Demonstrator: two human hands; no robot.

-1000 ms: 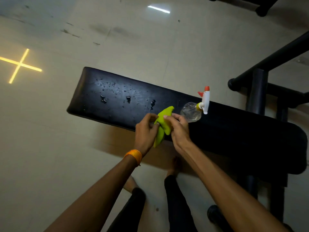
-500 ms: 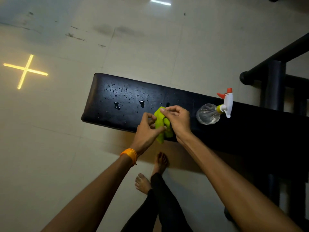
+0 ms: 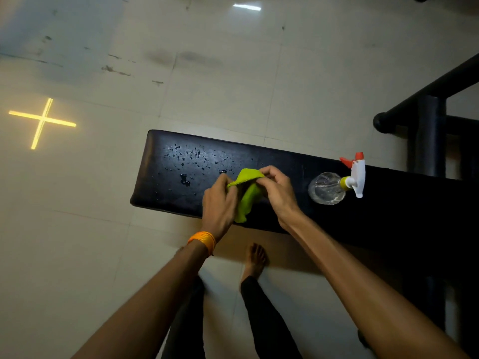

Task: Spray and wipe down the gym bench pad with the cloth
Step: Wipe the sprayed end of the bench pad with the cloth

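Tiled floor, wet bench pad, hands — left, right — pinching green cloth, spray bottle nearby.

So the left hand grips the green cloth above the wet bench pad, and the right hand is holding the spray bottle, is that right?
Not quite. In the head view the right hand also pinches the green cloth, together with the left hand; the spray bottle sits untouched on the wet bench pad, to the right of both hands.
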